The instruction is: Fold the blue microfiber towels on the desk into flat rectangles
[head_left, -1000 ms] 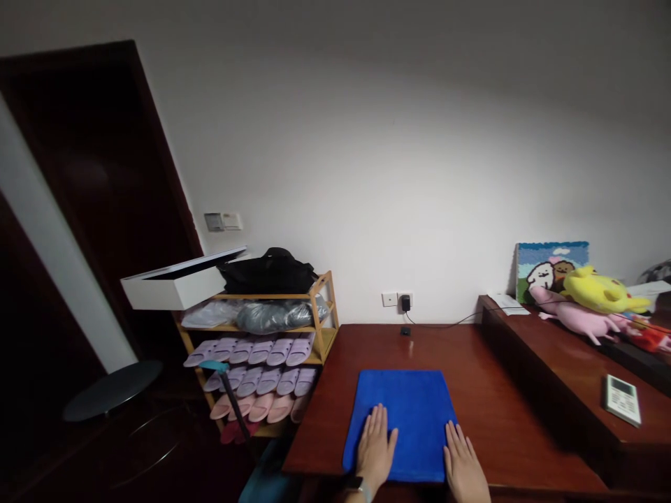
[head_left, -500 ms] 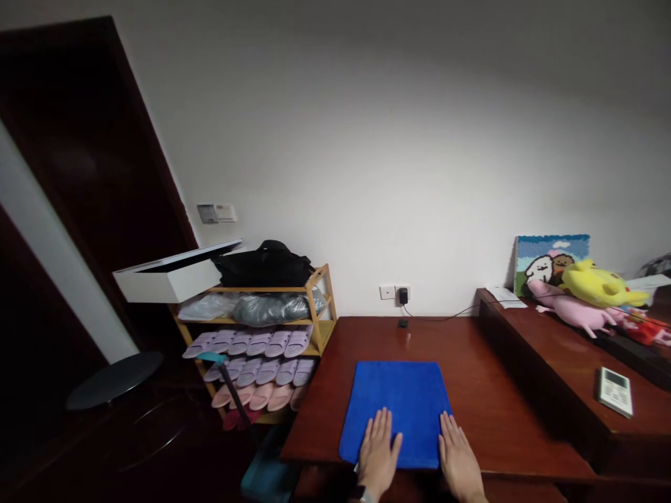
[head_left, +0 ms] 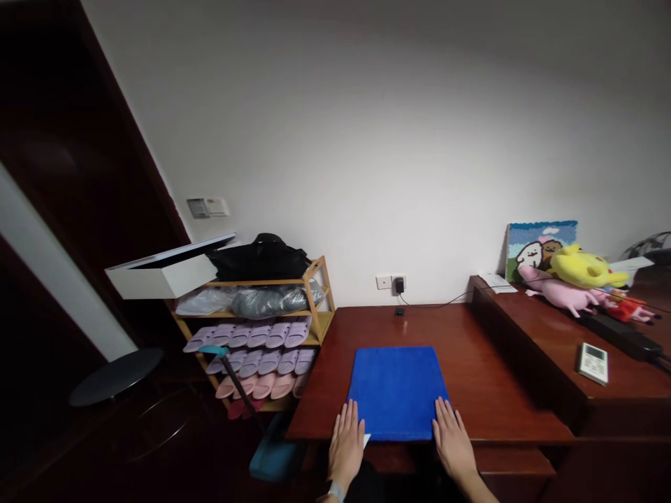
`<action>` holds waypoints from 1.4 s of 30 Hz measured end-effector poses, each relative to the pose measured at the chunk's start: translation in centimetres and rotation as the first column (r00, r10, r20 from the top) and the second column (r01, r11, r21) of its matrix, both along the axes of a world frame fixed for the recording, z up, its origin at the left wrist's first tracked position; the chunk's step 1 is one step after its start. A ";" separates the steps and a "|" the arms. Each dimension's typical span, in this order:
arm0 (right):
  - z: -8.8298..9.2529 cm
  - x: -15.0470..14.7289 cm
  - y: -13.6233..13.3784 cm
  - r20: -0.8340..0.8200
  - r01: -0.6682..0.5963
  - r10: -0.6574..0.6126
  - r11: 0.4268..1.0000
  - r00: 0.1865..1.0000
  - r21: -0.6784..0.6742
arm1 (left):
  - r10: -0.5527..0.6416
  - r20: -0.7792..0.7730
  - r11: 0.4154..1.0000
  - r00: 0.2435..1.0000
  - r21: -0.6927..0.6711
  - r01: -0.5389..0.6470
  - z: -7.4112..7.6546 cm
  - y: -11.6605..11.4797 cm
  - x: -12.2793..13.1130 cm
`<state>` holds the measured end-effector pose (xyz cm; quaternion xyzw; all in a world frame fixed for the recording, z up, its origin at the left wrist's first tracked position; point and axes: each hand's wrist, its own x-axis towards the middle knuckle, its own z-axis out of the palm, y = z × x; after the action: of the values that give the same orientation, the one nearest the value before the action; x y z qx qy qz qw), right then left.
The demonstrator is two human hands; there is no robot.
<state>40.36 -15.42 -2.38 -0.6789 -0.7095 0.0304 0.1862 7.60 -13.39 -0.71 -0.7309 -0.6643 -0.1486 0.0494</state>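
A blue folded cloth [head_left: 397,391], which looks like a towel, lies flat near the front edge of the reddish-brown table [head_left: 487,377]. My left hand [head_left: 347,443] rests flat on its front left corner, fingers stretched forward, with a band on the wrist. Beside that hand a small white tag [head_left: 366,440] sticks out from the cloth's edge. On the opposite side, my right hand [head_left: 451,434] lies flat with extended fingers, touching the cloth's front right corner. Neither hand grips anything.
Left of the table stands a wooden rack [head_left: 321,300] with slippers, a black bag [head_left: 261,258] and an open white box [head_left: 162,276]. Plush toys [head_left: 584,265] and a small white device [head_left: 593,363] lie on the raised right ledge. A plugged-in adapter [head_left: 399,285] trails a cable.
My left hand has slid left, from the cloth's surface to its front left corner. The right hand stays at the right edge. The whole view has shifted slightly.
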 end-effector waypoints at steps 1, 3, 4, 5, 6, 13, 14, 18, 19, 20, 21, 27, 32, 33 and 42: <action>-0.4 0.0 0.0 -0.005 0.000 0.000 1.000 1.000 0.012 | -0.001 -0.011 1.000 1.000 -0.007 0.001 0.3 0.0 0.0; -1.0 -0.1 0.1 -0.019 -0.002 0.003 0.999 1.000 0.054 | 0.000 -0.026 1.000 1.000 -0.008 0.000 1.1 0.1 0.9; -1.3 -0.1 0.2 -0.029 0.000 0.003 0.997 1.000 0.078 | -0.008 -0.026 1.000 1.000 -0.009 0.008 1.6 0.2 1.9; -1.5 -0.1 0.4 -0.039 0.002 0.002 0.995 0.999 0.100 | -0.032 -0.021 0.999 0.999 -0.014 0.032 2.1 0.2 3.4; -1.8 -0.1 0.5 -0.048 0.005 0.001 0.993 0.999 0.119 | -0.078 -0.009 0.997 0.997 -0.025 0.077 2.7 0.3 5.2; -2.4 0.4 1.3 -0.049 -0.047 0.052 0.994 0.997 0.097 | -0.455 0.128 0.876 0.881 -0.113 0.469 4.7 1.6 19.0; -2.5 0.5 1.4 -0.049 -0.058 0.062 0.994 0.997 0.092 | -0.464 0.131 0.869 0.876 -0.123 0.479 4.7 1.7 19.6; -2.6 0.6 1.7 -0.061 -0.045 0.054 0.990 0.997 0.136 | -0.422 0.081 0.897 0.903 -0.109 0.428 3.7 1.9 17.5; -2.6 0.5 1.7 -0.063 -0.030 0.039 0.989 0.997 0.144 | -0.399 0.063 0.909 0.915 -0.101 0.403 3.4 1.8 15.9; -2.5 0.4 1.6 -0.064 -0.013 0.023 0.989 0.998 0.145 | -0.369 0.046 0.924 0.928 -0.093 0.372 3.0 1.6 14.1; -2.3 0.3 1.5 -0.062 0.000 0.009 0.990 0.998 0.139 | -0.330 0.029 0.940 0.944 -0.083 0.331 2.6 1.4 12.1; -0.5 0.0 0.4 -0.029 0.027 -0.028 1.000 0.999 -0.012 | -0.149 -0.027 0.988 0.988 0.030 0.150 1.3 -0.9 3.1; 2.5 0.3 1.3 0.005 0.016 -0.015 0.994 1.000 -0.113 | -0.154 -0.023 0.986 0.988 0.058 0.155 1.3 -1.6 3.0; 3.2 0.3 1.8 0.003 0.016 -0.016 0.993 1.000 -0.120 | -0.150 -0.021 0.987 0.988 0.059 0.151 1.3 -1.6 3.2; 3.7 -0.1 5.3 -0.015 0.050 -0.053 0.981 0.998 -0.186 | -0.135 -0.023 0.991 0.991 0.007 0.136 1.2 -1.5 2.7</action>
<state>40.23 -10.13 1.27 -0.7111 -0.6839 0.0984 0.1297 10.27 -14.91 0.51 -0.7757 -0.6119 -0.1462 0.0497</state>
